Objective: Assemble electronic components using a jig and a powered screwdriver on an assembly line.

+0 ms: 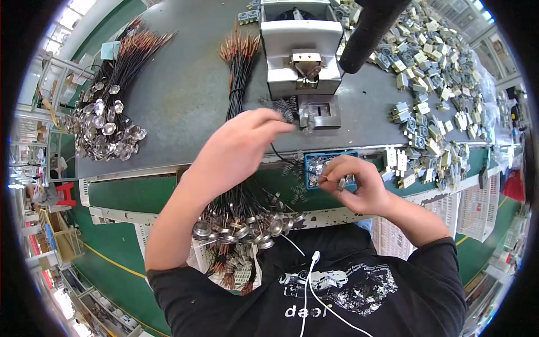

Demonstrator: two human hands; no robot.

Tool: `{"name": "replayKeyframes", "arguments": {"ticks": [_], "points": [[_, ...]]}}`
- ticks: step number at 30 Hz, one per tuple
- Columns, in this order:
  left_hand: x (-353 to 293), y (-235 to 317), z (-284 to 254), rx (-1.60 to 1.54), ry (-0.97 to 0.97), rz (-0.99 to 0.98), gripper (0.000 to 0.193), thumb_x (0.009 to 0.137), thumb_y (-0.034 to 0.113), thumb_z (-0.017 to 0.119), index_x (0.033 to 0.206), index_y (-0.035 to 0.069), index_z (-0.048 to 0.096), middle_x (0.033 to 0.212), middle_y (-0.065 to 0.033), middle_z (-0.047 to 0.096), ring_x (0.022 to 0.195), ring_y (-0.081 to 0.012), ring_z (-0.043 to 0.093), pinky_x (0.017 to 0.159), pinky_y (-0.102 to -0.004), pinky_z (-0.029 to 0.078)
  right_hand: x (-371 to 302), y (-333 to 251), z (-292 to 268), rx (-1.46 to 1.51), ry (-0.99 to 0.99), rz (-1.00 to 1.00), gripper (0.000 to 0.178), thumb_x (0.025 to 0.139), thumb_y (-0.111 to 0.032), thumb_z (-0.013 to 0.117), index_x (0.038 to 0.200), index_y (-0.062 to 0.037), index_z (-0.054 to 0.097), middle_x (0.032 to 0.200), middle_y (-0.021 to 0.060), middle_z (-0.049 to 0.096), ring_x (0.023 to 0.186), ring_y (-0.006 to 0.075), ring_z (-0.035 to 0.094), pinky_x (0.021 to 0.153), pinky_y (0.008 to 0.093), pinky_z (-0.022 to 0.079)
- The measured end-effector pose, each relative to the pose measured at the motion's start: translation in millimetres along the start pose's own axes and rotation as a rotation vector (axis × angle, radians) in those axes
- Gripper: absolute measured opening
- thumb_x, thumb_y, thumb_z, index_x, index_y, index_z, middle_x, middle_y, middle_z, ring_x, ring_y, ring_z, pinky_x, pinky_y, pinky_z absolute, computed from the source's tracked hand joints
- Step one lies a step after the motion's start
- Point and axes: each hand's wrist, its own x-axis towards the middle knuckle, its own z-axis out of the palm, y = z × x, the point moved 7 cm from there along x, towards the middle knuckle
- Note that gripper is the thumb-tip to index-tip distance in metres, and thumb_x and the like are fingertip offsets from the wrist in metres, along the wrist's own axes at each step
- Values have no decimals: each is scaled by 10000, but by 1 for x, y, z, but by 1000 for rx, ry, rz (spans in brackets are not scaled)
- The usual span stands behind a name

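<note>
My left hand (238,147) reaches over the near edge of the grey table, its fingers stretched out and slightly apart beside a heap of small coil springs (287,108). Nothing shows clearly between those fingers. Above a blue tray (310,175) of small metal parts, my right hand (362,188) is closed in a pinch. It grips a thin wire with an orange tip, next to a small metal piece (341,184). More coil springs (297,178) lie left of the tray. A bundle of black wires (237,98) with orange ends passes under my left hand, its round metal caps (241,230) hanging over the edge.
A press-like machine (303,53) stands ahead, with a metal block (320,112) before it. A black pole (373,33) juts in above. Many grey and beige blocks (435,62) cover the right side. Another wire bundle (115,95) lies at left.
</note>
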Motion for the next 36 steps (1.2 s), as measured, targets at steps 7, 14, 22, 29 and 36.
{"name": "replayKeyframes", "arguments": {"ticks": [7,14,22,29,36], "points": [[46,31,29,322,-63,410,567,803,-35,627,1325,180,668,1383,-90,613,1180,-293,615,1023,-418,484,-7,-12,-13,-150,-60,24,316,780,18,841,969,-52,598,872,104,681,807,253,697,682,339,544],[37,9,21,341,-46,243,414,794,10,678,1196,107,698,1315,-89,618,1208,-270,594,1016,-404,474,-6,25,-45,-609,-4,231,175,887,-88,758,1049,-59,697,904,121,696,806,314,681,712,399,533],[31,39,30,-91,-137,402,296,919,243,713,1150,61,682,956,-110,716,922,-331,694,812,-433,554,27,-5,-42,-693,-178,103,180,880,-136,777,1047,-78,742,818,114,692,691,309,667,618,418,515],[34,28,26,45,-77,249,207,901,177,678,1084,81,678,863,-99,718,827,-308,705,728,-434,562,26,23,-54,-459,-205,331,297,883,-109,796,1163,-38,725,958,119,745,803,244,723,737,342,566],[34,37,16,-68,82,218,187,918,142,710,1091,70,717,831,-118,713,778,-319,699,713,-416,557,17,0,-65,-574,300,205,423,894,1,748,1309,-6,661,1101,116,734,964,209,719,848,310,570]]}}
